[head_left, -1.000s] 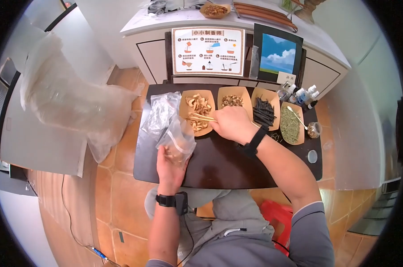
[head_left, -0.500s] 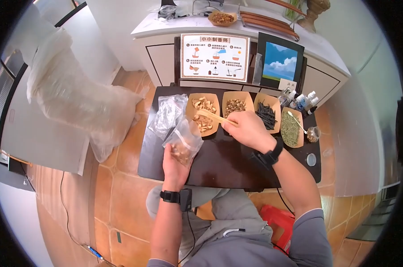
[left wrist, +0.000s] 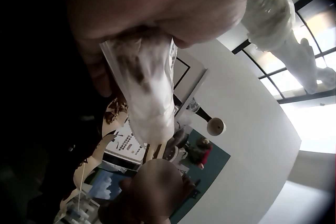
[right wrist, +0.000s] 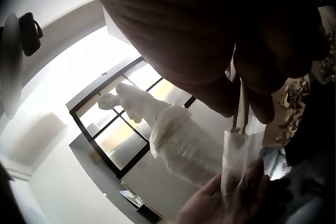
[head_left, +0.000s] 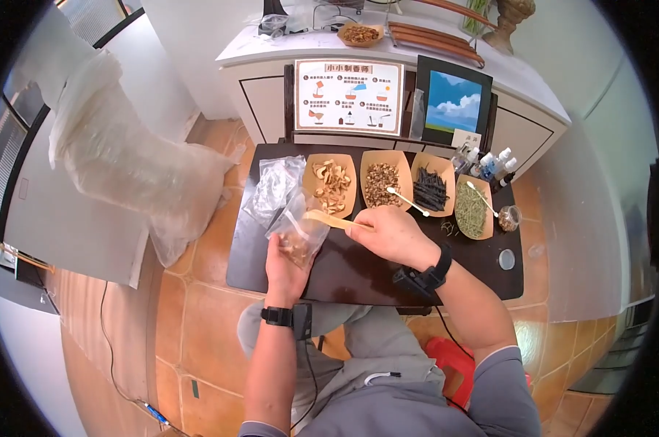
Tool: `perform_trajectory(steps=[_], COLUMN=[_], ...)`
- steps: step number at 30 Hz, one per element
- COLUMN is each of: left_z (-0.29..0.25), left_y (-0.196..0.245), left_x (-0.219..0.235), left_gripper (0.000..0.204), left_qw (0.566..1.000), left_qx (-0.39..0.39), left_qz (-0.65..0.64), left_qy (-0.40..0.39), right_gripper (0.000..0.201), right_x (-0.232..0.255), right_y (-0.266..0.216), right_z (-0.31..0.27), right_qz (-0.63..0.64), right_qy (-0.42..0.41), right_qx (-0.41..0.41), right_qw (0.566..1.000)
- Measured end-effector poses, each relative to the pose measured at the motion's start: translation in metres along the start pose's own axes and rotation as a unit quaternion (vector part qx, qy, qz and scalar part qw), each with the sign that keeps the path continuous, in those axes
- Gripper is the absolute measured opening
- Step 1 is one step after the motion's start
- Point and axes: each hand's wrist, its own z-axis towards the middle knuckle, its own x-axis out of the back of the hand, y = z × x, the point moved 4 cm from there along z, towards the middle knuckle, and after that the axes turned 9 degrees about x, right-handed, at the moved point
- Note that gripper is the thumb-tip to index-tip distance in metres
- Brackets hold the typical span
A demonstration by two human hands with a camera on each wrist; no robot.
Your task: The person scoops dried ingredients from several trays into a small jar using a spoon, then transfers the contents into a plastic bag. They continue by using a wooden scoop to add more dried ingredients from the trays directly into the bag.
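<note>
My left hand [head_left: 287,273] grips a clear zip bag [head_left: 316,231], which has brown pieces in its lower part. My right hand [head_left: 393,237] pinches a pair of wooden tongs [head_left: 336,221]. The tips of the tongs are inside the bag's mouth in the head view. In the right wrist view the tongs [right wrist: 240,111] reach down into the whitish bag [right wrist: 236,155], above the left hand. Just behind the bag stands a paper tray [head_left: 310,169] of dried, pale brown slices [head_left: 332,191].
To the right follow a tray of brown bits [head_left: 380,178], black sticks [head_left: 430,191] and green dried herb [head_left: 471,207]. White spoons [head_left: 408,202] lie across two trays. More clear bags [head_left: 275,186] lie at left; bottles [head_left: 482,164], a jar [head_left: 509,217] and a lid [head_left: 506,258] are at right.
My right hand has brought the tongs from the tray of dried slices leftward and toward me, to the bag's mouth. My left hand keeps holding the bag in about the same place.
</note>
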Motion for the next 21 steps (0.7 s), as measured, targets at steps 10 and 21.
perform_trajectory(steps=[10,21], left_z=[0.002,0.018], left_y=[0.0,0.005], left_x=[-0.005,-0.004], left_gripper=[0.054,0.058], left_qw=[1.0,1.0], left_qx=[-0.007,0.004], left_qz=[0.027,0.002], left_qy=[-0.007,-0.018], right_gripper=[0.036,0.041], right_x=[-0.016,-0.016], right_y=[0.003,-0.019], right_z=[-0.021,-0.017], right_qz=[0.02,-0.048], right_qy=[0.056,0.094], right_qx=[-0.014,0.017], right_qw=[0.998,0.994])
